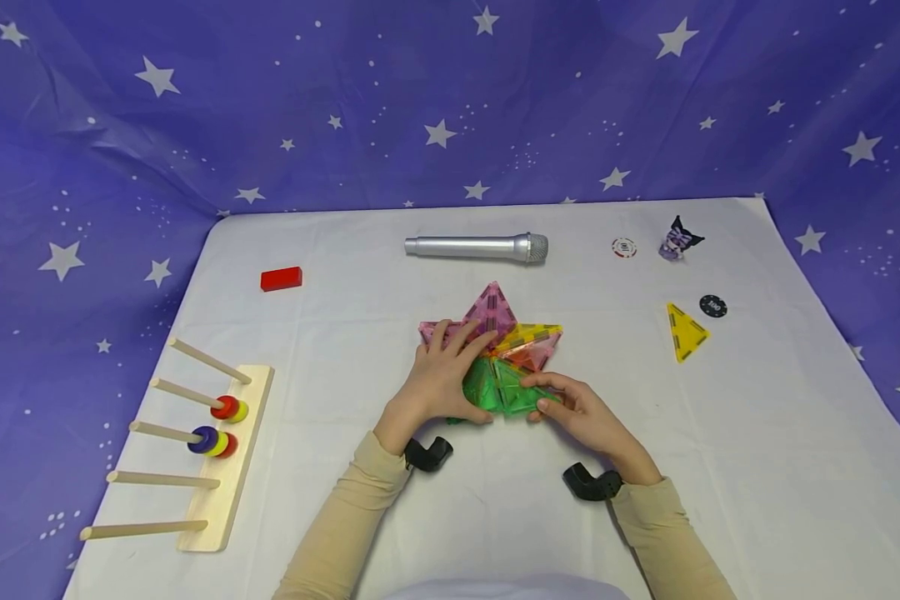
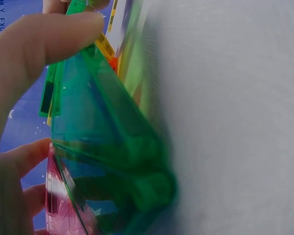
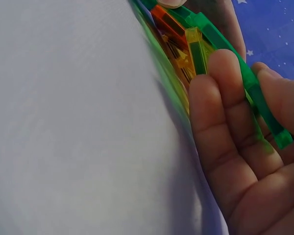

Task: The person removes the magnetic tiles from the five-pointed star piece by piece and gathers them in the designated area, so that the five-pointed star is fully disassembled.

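A star-like build of translucent magnetic tiles stands at the middle of the table, with pink tiles [image 1: 492, 310] at its back and a yellow tile [image 1: 528, 335] at its right. Green tiles [image 2: 83, 98] form its near side. My left hand [image 1: 438, 379] spans the build's left side, thumb at the green part and fingers spread over the pink. Between thumb and fingers, my right hand [image 1: 581, 417] pinches a green triangular tile [image 3: 267, 105] at the near right. That tile leans beside the other green tiles; its outer corner lies inside the right hand.
Left stands a wooden peg rack [image 1: 236, 483] with coloured rings. A red block [image 1: 281, 279], silver microphone [image 1: 468, 247] and small figurine [image 1: 677, 240] lie toward the back. On the right are a loose yellow triangular tile [image 1: 687, 333], a black chip [image 1: 713, 306] and a white-red chip [image 1: 624, 247].
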The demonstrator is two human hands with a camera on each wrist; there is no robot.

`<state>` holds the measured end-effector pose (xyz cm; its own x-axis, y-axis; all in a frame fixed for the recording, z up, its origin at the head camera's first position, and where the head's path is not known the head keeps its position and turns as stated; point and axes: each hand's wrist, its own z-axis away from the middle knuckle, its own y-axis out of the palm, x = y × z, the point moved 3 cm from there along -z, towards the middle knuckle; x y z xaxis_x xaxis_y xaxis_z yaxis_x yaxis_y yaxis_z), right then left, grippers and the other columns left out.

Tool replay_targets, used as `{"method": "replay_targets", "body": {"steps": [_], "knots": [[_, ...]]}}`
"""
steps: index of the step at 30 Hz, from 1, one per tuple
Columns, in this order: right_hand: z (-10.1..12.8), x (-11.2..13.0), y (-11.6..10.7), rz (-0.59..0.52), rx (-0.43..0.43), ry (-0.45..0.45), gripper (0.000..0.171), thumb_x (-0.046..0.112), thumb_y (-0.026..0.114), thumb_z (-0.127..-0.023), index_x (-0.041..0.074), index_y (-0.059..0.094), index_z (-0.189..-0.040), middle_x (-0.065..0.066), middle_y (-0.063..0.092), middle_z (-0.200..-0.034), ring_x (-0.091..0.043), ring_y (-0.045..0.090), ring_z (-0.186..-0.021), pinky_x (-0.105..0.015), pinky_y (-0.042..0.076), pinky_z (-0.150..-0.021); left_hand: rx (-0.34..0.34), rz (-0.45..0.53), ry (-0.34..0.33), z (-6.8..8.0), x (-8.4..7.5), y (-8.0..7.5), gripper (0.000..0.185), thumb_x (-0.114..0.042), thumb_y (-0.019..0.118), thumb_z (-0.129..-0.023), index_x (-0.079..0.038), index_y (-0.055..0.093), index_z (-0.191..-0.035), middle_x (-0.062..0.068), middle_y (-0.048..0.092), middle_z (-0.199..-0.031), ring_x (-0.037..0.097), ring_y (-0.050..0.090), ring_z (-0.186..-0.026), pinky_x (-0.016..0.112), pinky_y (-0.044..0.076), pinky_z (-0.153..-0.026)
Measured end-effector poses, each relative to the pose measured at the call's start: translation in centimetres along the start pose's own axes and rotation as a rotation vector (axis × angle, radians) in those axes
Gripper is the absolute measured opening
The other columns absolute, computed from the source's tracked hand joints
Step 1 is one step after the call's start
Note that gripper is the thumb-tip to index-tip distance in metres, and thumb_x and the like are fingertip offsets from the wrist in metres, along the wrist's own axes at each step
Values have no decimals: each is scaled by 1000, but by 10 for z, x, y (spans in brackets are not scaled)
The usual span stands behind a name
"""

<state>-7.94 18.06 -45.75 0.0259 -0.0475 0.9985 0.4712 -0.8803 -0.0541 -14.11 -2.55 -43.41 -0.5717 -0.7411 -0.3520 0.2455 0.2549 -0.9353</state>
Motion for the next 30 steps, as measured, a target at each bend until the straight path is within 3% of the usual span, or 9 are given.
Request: {"method": "replay_targets", "body": {"steps": [8, 13, 16, 20, 24, 27, 30], "knots": [[1, 0, -1, -14, 21, 7, 31, -2, 46, -92, -9, 46, -122, -27, 49, -115, -31, 62, -80, -23, 45, -80, -4, 5, -3, 0, 0, 0, 112, -64, 74, -52, -27, 23, -144, 3, 17, -148, 37, 10, -131, 61, 29, -89], [2, 6, 3, -67, 103, -49, 28, -4, 45, -92, -12, 46, -119, -30, 46, -116, -36, 61, -78, -31, 48, -78, -5, 4, -1, 0, 0, 0, 109, -62, 74, -53, -27, 24, -143, 3, 17, -148, 37, 9, -131, 60, 29, -89], [2, 10, 1, -81, 89, -74, 29, -3, 45, -92, -13, 45, -119, -29, 50, -109, -36, 60, -78, -34, 48, -76, -7, 2, 4, 0, 0, -1, 108, -62, 74, -54, -27, 24, -143, 3, 17, -148, 36, 9, -132, 60, 29, -90], [4, 15, -18, -91, -146, -75, 31, -1, 47, -92, -11, 45, -121, -17, 56, -102, -24, 62, -75, -28, 49, -73, -4, 4, 7, -1, 0, -2, 109, -63, 74, -54, -27, 24, -144, 3, 17, -148, 36, 9, -132, 59, 29, -90], [9, 15, -45, -241, -406, -89, 34, 1, 47, -93, -8, 42, -125, -8, 53, -101, -15, 60, -73, -27, 50, -70, 3, 10, 6, 0, 1, -1, 109, -63, 74, -54, -27, 24, -144, 2, 16, -149, 35, 8, -131, 59, 29, -91], [12, 12, -64, -350, -531, -97, 37, 3, 47, -93, -6, 39, -128, -7, 52, -99, -14, 59, -73, -25, 50, -68, 8, 14, 7, 0, 1, 0, 108, -63, 74, -55, -27, 24, -144, 2, 15, -149, 35, 8, -132, 59, 27, -92], [16, 6, -82, -393, -617, -51, 39, 5, 48, -92, -4, 37, -129, -7, 51, -96, -14, 58, -74, -23, 50, -66, 11, 15, 8, 1, 2, 1, 107, -63, 74, -55, -27, 24, -144, 2, 15, -149, 35, 8, -132, 59, 26, -93]]}}
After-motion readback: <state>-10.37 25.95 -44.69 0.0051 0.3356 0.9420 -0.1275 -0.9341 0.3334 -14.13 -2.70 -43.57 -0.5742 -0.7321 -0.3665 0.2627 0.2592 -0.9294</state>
